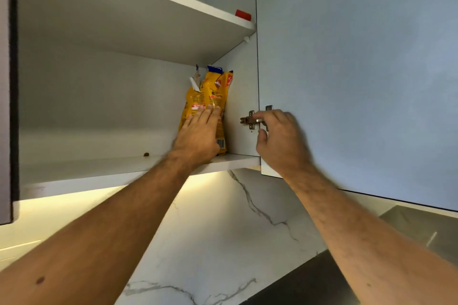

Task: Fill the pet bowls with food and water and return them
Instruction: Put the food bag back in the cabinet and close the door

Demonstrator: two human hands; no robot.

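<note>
Fetching the food: flat-fingered left hand (198, 131) on the kibble bag (210, 96), loosely curled, empty right hand (280, 138) just beside it; next, grip and lift it out.

We see dim, cool, even light inside the cabinet (99, 96), while a warm yellow strip glows beneath its bottom shelf (230, 160) and washes the marble wall (223, 230) below. The door (359, 69) looks flat blue-grey with faint mottling, and the far left edge falls into dark shadow. Both forearms are soft and smeared near the frame's lower corners, and straight edges bow with the wide lens.
</note>
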